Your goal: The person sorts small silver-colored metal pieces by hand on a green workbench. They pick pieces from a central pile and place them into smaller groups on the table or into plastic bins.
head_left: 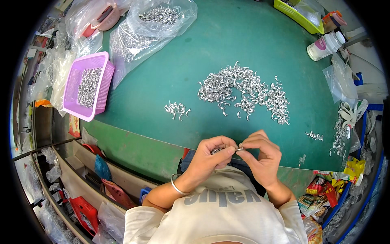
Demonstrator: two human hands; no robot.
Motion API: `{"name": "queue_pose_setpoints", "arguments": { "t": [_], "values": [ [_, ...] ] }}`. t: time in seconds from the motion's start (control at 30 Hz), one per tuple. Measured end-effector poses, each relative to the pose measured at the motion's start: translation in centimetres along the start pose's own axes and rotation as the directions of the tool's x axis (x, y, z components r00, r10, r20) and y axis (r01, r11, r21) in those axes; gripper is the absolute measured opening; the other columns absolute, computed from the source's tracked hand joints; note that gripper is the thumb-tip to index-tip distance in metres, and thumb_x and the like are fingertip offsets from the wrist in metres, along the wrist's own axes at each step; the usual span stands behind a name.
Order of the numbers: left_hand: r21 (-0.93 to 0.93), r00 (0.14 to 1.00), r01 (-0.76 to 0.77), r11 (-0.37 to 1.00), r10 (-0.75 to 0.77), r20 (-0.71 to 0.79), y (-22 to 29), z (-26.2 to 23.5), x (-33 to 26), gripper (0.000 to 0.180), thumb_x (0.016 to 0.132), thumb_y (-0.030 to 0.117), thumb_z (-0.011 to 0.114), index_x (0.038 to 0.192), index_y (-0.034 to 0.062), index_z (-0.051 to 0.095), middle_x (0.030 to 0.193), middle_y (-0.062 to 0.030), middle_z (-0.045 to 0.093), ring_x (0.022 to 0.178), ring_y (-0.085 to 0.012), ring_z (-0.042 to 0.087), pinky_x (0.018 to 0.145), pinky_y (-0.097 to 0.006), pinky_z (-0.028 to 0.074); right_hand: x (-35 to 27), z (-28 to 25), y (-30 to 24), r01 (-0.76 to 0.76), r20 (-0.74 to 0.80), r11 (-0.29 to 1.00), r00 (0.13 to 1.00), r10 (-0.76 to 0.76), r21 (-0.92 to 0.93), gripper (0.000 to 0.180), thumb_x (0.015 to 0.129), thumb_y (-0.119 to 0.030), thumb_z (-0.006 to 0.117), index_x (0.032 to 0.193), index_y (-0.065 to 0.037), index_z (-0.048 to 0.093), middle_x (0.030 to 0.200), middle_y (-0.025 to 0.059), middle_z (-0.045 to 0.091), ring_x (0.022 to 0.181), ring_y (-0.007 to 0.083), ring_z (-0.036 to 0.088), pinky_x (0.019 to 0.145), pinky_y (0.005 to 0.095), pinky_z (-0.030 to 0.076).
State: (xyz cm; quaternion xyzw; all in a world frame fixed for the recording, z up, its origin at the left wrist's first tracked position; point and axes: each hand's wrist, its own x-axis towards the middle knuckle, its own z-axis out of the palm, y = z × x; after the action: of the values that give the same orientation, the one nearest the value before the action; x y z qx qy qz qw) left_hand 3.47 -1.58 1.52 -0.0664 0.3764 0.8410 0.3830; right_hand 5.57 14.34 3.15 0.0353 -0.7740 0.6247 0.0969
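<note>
My left hand (212,156) is closed, thumb against fingers, with several small curved silver metal pieces (216,150) cupped in its palm. A single small silver metal piece (239,147) sits between the fingertips of both hands. My right hand (262,156) pinches it with thumb and forefinger. Both hands are just over the near edge of the green table (154,77). Beyond them lies a large pile of the same curved metal pieces (221,87). A smaller cluster of metal pieces (177,110) lies to the left.
A purple basket (106,77) of metal pieces stands at the left, beside an open plastic bag (130,61) of more. At the right are a white bottle (325,45), a few loose pieces (314,136) and a green basket (298,17). Drawers (77,162) stand at lower left.
</note>
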Motion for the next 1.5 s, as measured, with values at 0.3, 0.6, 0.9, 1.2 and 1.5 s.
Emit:
{"name": "queue_pose_setpoints", "arguments": {
  "t": [0.3, 0.6, 0.9, 1.2, 1.5],
  "values": [
    [-0.340, 0.983, 0.183, 0.923, -0.173, 0.061, -0.3, -0.7, 0.9, 0.013, 0.082, 0.013, 0.051, 0.087, 0.0006, 0.052, 0.067, -0.0016, 0.040, 0.055, -0.0080, 0.035, 0.042, -0.019, 0.026, 0.6, 0.3, 2.6, -0.072, -0.107, 0.969, 0.993, 0.048, -0.234, 0.013, 0.066, 0.002, 0.068, 0.076, 0.000, 0.060, 0.073, 0.0094, 0.061, 0.067, 0.0210, 0.054, 0.061, 0.0289, 0.043],
    [-0.140, 0.984, -0.089, 0.986, 0.065, -0.166, -1.0, -1.3, 2.2, 0.012, 0.079, 0.006, 0.049, 0.086, -0.0017, 0.053, 0.069, -0.0059, 0.044, 0.057, -0.0116, 0.041, 0.044, -0.021, 0.030, 2.2, 1.0, 7.1, 0.115, -0.007, 0.628, 0.982, -0.190, -0.770, 0.016, 0.071, -0.009, 0.065, 0.085, -0.005, 0.058, 0.090, 0.0062, 0.053, 0.083, 0.0234, 0.047, 0.072, 0.0359, 0.031],
    [-0.084, 0.969, 0.033, 0.996, -0.053, -0.242, -0.8, -1.2, 2.5, 0.017, 0.088, 0.016, 0.052, 0.095, 0.0007, 0.056, 0.061, 0.0026, 0.040, 0.051, -0.0056, 0.037, 0.041, -0.018, 0.026, 2.8, 1.3, 6.0, 0.126, 0.007, 0.587, 0.979, -0.202, -0.799, 0.015, 0.071, -0.005, 0.063, 0.084, -0.004, 0.057, 0.088, 0.0064, 0.054, 0.085, 0.0251, 0.048, 0.075, 0.0377, 0.031],
    [0.145, 0.961, -0.143, 0.979, 0.173, -0.218, -0.7, -1.2, 2.3, 0.023, 0.083, 0.011, 0.059, 0.104, 0.0000, 0.058, 0.081, -0.0007, 0.054, 0.059, -0.0034, 0.042, 0.047, -0.017, 0.032, 2.3, 0.9, 1.7, 0.160, 0.020, 0.939, 0.987, -0.162, -0.303, 0.013, 0.068, 0.007, 0.061, 0.078, -0.001, 0.058, 0.075, 0.0098, 0.059, 0.071, 0.0259, 0.054, 0.064, 0.0312, 0.042],
    [0.419, 0.920, -0.334, 0.844, 0.389, -0.052, -0.1, -0.5, 1.7, 0.016, 0.082, 0.009, 0.061, 0.095, 0.0003, 0.061, 0.079, 0.0009, 0.057, 0.071, -0.0028, 0.049, 0.061, -0.017, 0.040, 1.5, 0.6, -0.4, -0.067, 0.035, 0.988, 0.997, 0.073, -0.142, 0.017, 0.066, 0.007, 0.064, 0.081, 0.001, 0.058, 0.073, 0.0095, 0.057, 0.068, 0.0182, 0.055, 0.062, 0.0263, 0.043]
  ]
}}
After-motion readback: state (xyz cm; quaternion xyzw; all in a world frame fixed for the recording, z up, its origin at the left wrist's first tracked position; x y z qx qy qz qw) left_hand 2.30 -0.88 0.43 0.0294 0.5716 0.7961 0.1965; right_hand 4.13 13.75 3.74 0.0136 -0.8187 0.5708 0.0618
